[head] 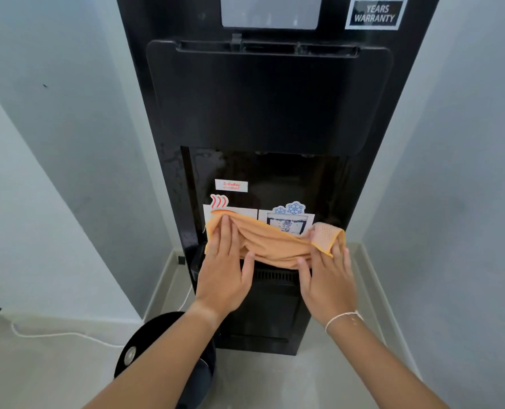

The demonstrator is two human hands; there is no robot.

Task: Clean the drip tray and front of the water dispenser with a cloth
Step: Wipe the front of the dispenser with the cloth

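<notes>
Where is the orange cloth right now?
Centre of the head view: the orange cloth is stretched between left hand and right hand, above the drip tray.

The cloth (270, 246) hangs between both hands before the dispenser (263, 113) recess, above the drip tray (275, 274).

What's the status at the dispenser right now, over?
Left hand and right hand both hold the orange cloth, spread across the dispenser recess. Drip tray just below. Nothing blocking.

orange cloth (270, 246) stretched between left hand (226, 270) and right hand (328, 278) | before black water dispenser (269, 107) alcove | above drip tray (275, 274)
</notes>
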